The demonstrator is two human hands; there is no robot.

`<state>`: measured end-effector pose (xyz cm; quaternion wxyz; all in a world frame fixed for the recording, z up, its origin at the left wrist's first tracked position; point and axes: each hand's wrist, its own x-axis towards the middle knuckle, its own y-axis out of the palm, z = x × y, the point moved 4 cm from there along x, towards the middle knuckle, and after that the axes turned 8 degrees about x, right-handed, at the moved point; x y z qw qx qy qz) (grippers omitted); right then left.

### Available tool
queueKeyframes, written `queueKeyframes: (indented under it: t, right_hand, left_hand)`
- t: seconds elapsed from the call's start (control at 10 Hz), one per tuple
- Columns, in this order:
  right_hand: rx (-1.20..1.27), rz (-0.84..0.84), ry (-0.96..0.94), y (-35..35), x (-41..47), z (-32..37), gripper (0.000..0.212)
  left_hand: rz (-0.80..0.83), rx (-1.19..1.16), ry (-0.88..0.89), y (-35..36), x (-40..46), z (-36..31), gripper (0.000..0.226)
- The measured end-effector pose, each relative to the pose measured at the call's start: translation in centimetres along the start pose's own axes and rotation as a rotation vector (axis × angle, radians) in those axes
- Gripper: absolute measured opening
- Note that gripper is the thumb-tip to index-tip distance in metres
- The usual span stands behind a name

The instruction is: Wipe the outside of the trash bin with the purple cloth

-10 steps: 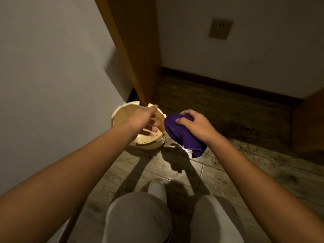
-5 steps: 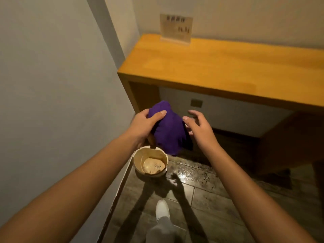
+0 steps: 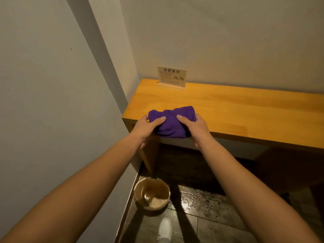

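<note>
The purple cloth (image 3: pixel 172 123) is bunched at the front left corner of the wooden desk (image 3: pixel 228 109). My left hand (image 3: pixel 147 128) grips its left side and my right hand (image 3: pixel 194 128) grips its right side, thumbs on top. The trash bin (image 3: pixel 151 195), a small round beige tub with speckled residue inside, stands on the floor below, beside the desk leg and the left wall. Neither hand touches the bin.
A small printed sign card (image 3: pixel 171 76) stands at the desk's back left against the wall. The white wall (image 3: pixel 52 102) runs close on the left. The dark tiled floor (image 3: pixel 201 207) looks wet and speckled. My white shoe (image 3: pixel 164 228) is just in front of the bin.
I have risen from a crouch at the bin. The cloth went from my right hand beside the bin up to the desk corner, where both hands now hold it.
</note>
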<state>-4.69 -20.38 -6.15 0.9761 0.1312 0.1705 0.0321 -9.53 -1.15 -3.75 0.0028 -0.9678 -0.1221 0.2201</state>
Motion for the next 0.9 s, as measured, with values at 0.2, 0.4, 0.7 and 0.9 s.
queueKeyframes:
  t: [0.2, 0.4, 0.7, 0.9]
  right_hand:
    - [-0.406, -0.273, -0.245, 3.1, 7.7, 1.9, 0.027]
    - [-0.668, -0.471, -0.273, 2.1, 10.3, 0.4, 0.027]
    - [-0.993, -0.529, -0.149, 1.9, 10.9, 0.8, 0.066]
    - [-1.145, -0.547, -0.244, 1.7, 8.3, 6.9, 0.068]
  left_hand:
    - [-0.061, 0.311, 0.093, -1.5, 9.8, -4.0, 0.064]
    - [-0.048, 0.79, 0.172, 0.2, 15.2, -4.1, 0.054]
    - [-0.187, 1.118, 0.104, -1.3, 14.4, -3.9, 0.087]
    - [-0.278, 1.232, 0.441, -1.7, 11.5, -9.5, 0.079]
